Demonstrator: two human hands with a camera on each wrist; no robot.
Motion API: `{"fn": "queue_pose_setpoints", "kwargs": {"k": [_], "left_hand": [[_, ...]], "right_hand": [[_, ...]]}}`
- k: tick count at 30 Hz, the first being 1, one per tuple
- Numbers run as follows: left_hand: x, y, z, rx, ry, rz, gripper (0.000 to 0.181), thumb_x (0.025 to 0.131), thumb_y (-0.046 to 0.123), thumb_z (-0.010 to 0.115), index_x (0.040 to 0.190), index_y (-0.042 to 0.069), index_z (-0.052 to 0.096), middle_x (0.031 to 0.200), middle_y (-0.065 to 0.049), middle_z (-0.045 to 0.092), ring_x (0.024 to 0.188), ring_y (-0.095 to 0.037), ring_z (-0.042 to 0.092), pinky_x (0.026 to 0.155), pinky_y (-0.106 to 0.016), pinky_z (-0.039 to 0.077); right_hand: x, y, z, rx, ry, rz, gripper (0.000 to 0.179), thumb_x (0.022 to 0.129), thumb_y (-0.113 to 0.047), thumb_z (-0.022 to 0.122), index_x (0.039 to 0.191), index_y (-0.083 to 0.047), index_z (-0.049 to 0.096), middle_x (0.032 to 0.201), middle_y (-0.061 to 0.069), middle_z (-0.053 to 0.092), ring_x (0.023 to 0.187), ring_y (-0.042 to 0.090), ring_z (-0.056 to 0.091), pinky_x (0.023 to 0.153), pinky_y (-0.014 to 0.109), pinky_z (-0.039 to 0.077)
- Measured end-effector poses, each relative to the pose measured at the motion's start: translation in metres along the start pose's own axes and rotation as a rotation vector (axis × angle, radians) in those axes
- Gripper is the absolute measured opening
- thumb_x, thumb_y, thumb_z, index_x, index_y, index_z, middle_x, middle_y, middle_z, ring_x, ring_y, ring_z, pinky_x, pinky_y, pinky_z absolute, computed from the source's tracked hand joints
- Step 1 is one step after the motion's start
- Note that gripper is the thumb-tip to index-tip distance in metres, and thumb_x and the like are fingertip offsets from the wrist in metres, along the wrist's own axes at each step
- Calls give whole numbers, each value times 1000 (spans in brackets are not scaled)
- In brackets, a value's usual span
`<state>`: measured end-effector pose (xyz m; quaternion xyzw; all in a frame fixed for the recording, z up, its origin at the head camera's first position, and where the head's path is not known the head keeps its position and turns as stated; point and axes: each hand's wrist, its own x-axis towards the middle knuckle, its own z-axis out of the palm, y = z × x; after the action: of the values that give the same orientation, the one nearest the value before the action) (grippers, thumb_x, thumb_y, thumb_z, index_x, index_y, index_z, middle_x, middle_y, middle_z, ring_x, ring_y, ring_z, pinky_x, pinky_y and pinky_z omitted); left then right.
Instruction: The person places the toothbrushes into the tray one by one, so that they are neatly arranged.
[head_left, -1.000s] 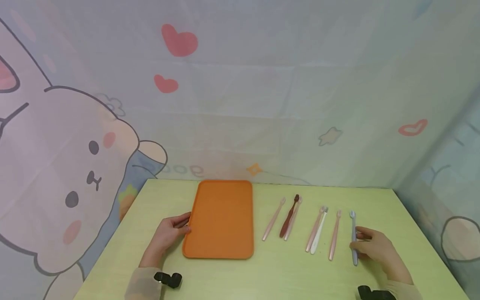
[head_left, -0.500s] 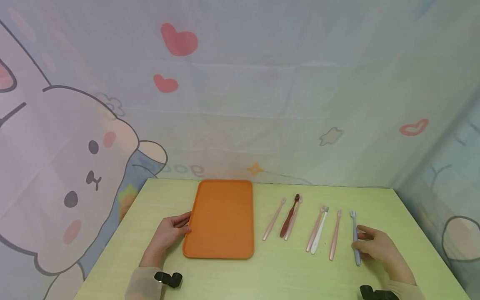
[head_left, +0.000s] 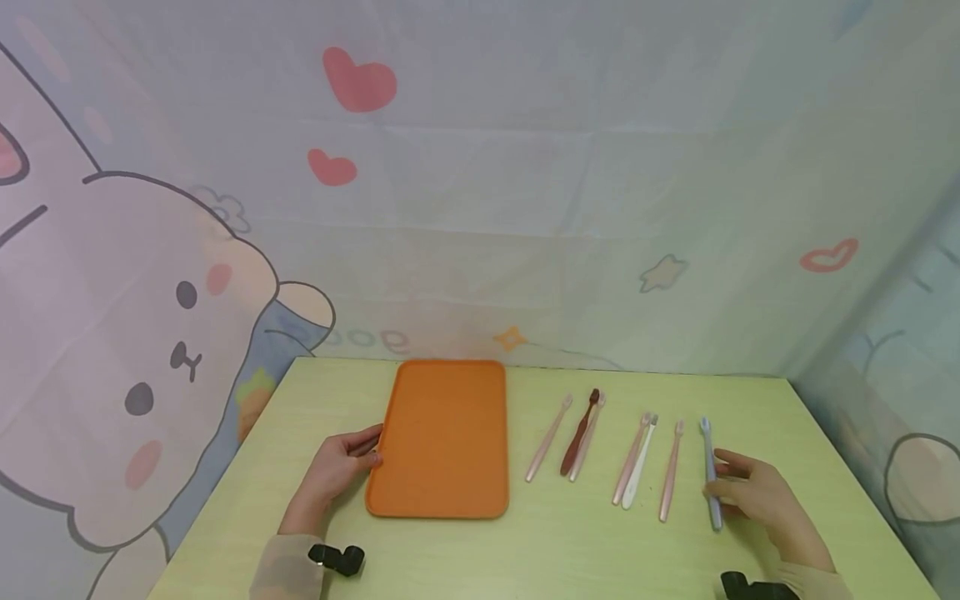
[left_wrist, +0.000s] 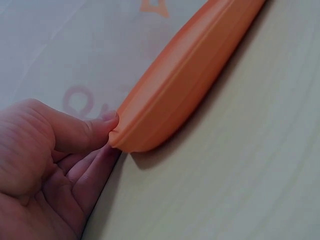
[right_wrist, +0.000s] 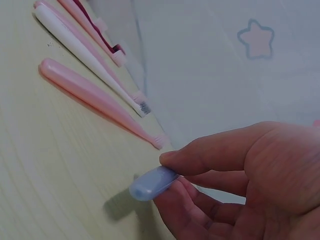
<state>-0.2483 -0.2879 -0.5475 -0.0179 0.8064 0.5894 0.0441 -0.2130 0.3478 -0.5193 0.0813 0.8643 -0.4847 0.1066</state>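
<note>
Tray (head_left: 438, 442) | pinched by left hand (head_left: 335, 468) | blue toothbrush (right_wrist: 151, 184) | pinched by right hand (head_left: 756, 495)

1. Table (head_left: 555, 554): pale yellow-green top, faint grain; far edge beside the backdrop.
2. Backdrop (head_left: 480, 183): pale, lightly creased; large printed rabbit (head_left: 165, 275) at left, red hearts (head_left: 367, 86), outlined star (head_left: 663, 273) farther right.
3. Light: muted; soft shadows on tabletop.
</note>
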Motion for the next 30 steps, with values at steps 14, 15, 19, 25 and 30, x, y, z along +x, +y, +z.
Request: {"fn": "queue_pose_setpoints", "kwargs": {"k": [14, 15, 19, 25, 30], "left_hand": [[1, -1, 0, 38, 1, 12, 57, 96, -3, 75, 149, -7, 57, 147, -25, 60, 142, -38, 54, 115, -48, 43], [1, -1, 0, 37, 1, 13, 57, 96, -3, 74, 149, -7, 57, 147, -25, 60, 142, -38, 54, 115, -48, 43], [0, -1, -1, 35, -2, 19, 56, 96, -3, 74, 149, -8, 57, 147, -25, 59, 142, -38, 54, 114, -47, 44], [2, -5, -2, 46, 0, 17, 57, 96, -3, 74, 150, -8, 56, 148, -25, 59, 142, -38, 53, 115, -49, 42], [-1, 0, 0, 29, -2, 15, 56, 96, -4, 74, 149, -7, 57, 147, -25, 59, 141, -38, 55, 113, -45, 46]], "right_hand": [[0, -1, 2, 75, -2, -39, 79, 99, -9, 73, 161, 13, 30, 153, 45, 40, 100, 19, 71, 82, 39, 65], [0, -2, 2, 78, -2, -43, 78, 99, -9, 72, 161, 13, 30, 153, 44, 40, 99, 18, 72, 82, 39, 65], [-1, -4, 5, 90, -6, -65, 77, 100, -7, 71, 161, 14, 29, 152, 45, 41, 98, 16, 72, 82, 39, 66], [-3, -5, 8, 139, -31, -112, 76, 103, -8, 68, 164, 12, 27, 155, 43, 40, 99, 10, 71, 85, 38, 65], [-3, -9, 13, 181, -33, -138, 76, 103, -9, 69, 165, 8, 28, 157, 41, 39, 101, 7, 70, 87, 37, 64]]}}
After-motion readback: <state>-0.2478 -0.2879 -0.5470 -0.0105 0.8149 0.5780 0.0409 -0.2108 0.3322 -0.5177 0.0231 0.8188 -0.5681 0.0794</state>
